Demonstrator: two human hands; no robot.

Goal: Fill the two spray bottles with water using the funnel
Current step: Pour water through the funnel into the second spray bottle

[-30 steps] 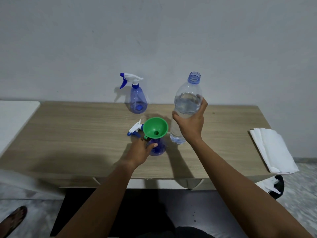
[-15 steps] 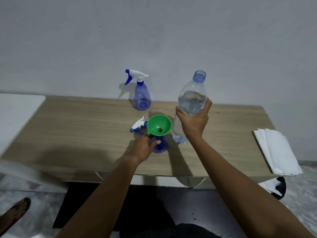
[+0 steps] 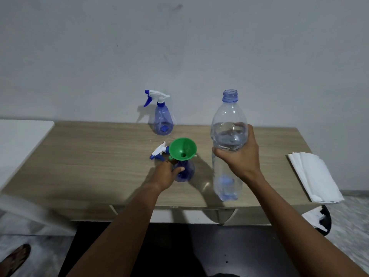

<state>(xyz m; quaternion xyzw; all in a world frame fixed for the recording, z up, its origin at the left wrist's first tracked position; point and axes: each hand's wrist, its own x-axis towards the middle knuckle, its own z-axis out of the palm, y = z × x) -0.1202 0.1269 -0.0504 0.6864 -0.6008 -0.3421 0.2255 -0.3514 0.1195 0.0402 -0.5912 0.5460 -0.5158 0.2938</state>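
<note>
A green funnel (image 3: 182, 148) sits in the neck of a small blue spray bottle (image 3: 186, 171) near the table's middle. My left hand (image 3: 166, 172) grips that bottle from the left side. Its white and blue spray head (image 3: 159, 151) lies on the table just left of the funnel. My right hand (image 3: 238, 156) holds a large clear water bottle (image 3: 228, 136) upright, uncapped and partly full, to the right of the funnel and raised above the table. A second blue spray bottle (image 3: 162, 118), with its spray head on, stands at the back by the wall.
The wooden table (image 3: 89, 156) runs left to right against a grey wall. A stack of white paper towels (image 3: 315, 176) lies at its right end. A white surface (image 3: 20, 140) adjoins on the left. A sandalled foot (image 3: 16, 258) shows on the floor at lower left.
My right hand has carried the water bottle to the right and nearer to me, still upright. My left hand stays on the spray bottle with the funnel.
</note>
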